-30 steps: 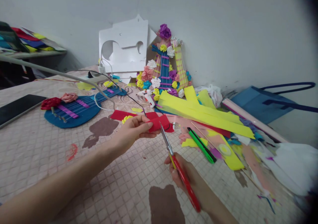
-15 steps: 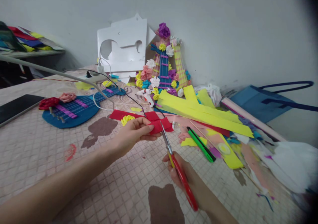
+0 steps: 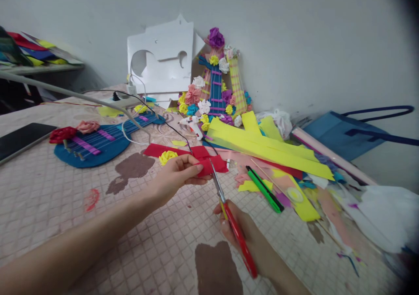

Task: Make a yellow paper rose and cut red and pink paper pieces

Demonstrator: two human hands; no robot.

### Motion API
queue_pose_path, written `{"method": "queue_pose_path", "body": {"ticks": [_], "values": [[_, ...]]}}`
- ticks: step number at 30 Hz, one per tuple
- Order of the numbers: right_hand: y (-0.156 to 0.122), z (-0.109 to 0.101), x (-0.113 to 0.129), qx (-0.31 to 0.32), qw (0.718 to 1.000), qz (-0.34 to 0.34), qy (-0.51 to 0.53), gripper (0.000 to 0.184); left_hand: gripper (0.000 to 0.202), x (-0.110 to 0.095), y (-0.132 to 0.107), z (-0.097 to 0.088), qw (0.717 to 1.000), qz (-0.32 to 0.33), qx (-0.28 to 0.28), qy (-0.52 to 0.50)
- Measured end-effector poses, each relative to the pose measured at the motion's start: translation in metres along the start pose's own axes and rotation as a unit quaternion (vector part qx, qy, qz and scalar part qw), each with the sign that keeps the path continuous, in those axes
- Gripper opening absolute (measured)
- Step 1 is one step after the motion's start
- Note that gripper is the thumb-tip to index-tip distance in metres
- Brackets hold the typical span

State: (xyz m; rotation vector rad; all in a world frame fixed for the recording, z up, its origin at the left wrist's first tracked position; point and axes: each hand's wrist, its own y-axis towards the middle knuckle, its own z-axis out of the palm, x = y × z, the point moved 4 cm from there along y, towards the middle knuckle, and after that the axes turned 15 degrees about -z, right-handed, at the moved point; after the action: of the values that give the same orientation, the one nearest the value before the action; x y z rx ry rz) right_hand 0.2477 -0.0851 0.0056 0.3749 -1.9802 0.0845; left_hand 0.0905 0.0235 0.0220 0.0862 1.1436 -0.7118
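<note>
A small piece of red crepe paper (image 3: 205, 167) is pinched between the thumb and fingers of my left hand (image 3: 183, 169). My right hand (image 3: 240, 225) is wrapped round the red handles of a pair of scissors (image 3: 220, 186). The blades point up and away from me, and their tips touch the right part of the red piece. Behind it lie more red crepe strips (image 3: 163, 149) on the table. A yellow paper flower (image 3: 168, 157) sits just left of my left hand's fingers.
A blue guitar cutout (image 3: 108, 149) with paper flowers lies at the left, near a dark tablet-like device (image 3: 26, 140). A white glue gun (image 3: 194, 125) with cords stands behind the red strips. Yellow crepe strips (image 3: 271, 149), a green box cutter (image 3: 264, 189) and scraps cover the right side.
The scissors have shifted very slightly left on the red paper, and their handles sit a little differently. My left hand holds its place.
</note>
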Motion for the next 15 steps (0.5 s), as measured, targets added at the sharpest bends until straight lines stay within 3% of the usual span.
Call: {"method": "queue_pose_path", "body": {"ticks": [15], "values": [[-0.0017, 0.0005, -0.0013, 0.008, 1.000, -0.011, -0.017, 0.019, 0.023, 0.0020, 0.0017, -0.0002, 1.000, 0.001, 0.016, 0.001]]}}
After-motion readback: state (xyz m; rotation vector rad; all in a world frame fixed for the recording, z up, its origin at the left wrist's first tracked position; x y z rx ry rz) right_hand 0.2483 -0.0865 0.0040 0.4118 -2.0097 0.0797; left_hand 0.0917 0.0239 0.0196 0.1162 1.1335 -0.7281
